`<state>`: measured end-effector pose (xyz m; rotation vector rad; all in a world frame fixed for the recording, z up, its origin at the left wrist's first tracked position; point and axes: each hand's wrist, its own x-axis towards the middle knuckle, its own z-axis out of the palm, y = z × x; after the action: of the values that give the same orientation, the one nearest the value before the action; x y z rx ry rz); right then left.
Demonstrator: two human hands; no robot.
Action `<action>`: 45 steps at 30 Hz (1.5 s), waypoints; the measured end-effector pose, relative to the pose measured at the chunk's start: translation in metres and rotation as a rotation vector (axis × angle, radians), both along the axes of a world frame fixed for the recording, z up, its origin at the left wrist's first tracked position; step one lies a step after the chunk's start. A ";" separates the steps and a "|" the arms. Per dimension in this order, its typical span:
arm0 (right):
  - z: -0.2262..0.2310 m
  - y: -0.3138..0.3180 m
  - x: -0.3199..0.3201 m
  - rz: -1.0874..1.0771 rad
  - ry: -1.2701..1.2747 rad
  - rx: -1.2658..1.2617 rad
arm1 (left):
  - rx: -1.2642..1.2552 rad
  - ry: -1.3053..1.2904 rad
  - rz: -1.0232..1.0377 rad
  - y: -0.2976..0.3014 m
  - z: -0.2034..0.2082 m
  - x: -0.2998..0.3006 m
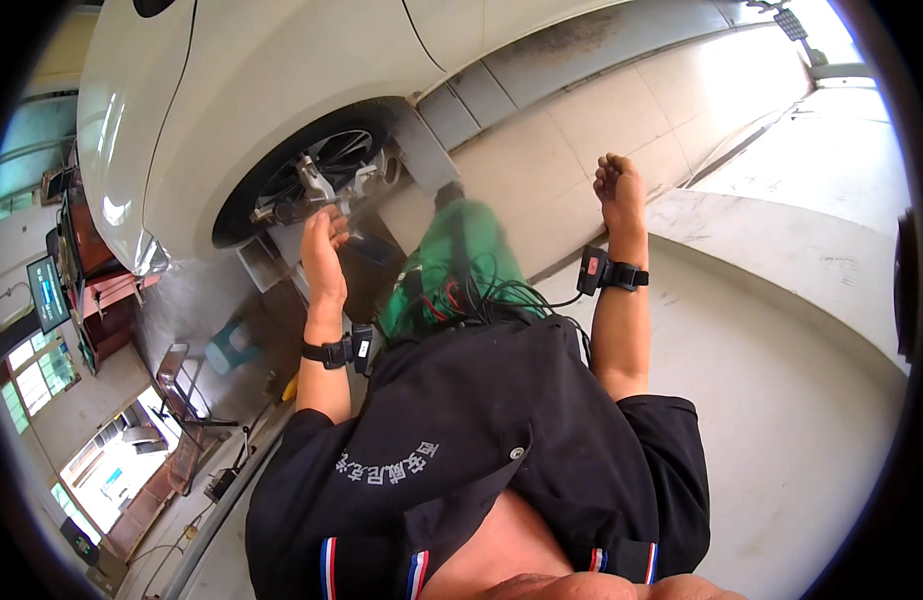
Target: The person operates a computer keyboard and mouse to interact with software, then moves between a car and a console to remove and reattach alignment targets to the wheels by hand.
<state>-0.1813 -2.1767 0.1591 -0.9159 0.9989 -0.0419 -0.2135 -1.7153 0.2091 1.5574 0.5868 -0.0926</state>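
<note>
My left hand [324, 252] is held out with its fingers loosely extended, and no object shows in it. In the view it lies just below a silver metal wheel clamp [319, 184] mounted on the front of a car wheel [243, 214]. I cannot tell whether the fingertips touch the clamp. The wheel has a black tyre and dark spokes, and it sits under the arch of a white car [281, 70]. Off to the right, my right hand [619, 192] is raised over the floor beside my legs. Its fingers are loosely bent, with nothing visible in them.
A grey metal lift platform [571, 55] runs along the car's underside. To the right is a pale raised ledge [761, 275]. At left stand a red cabinet [106, 290], a screen [48, 293] and a teal stool [231, 347]. Black cables [511, 290] hang at my waist.
</note>
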 end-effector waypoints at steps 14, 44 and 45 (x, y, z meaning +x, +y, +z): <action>0.001 -0.075 -0.018 -0.096 -0.012 -0.048 | -0.081 0.029 -0.050 -0.062 -0.022 0.057; 0.008 -0.290 0.251 0.321 -0.064 -0.220 | 0.260 -0.020 -0.247 -0.312 -0.058 0.143; 0.022 -0.285 0.263 0.378 -0.091 -0.233 | 0.256 -0.033 -0.178 -0.324 -0.057 0.136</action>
<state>0.0820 -2.4620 0.1813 -1.2940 0.7334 0.1197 -0.0771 -2.0395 0.1521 1.8549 0.4454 -0.1305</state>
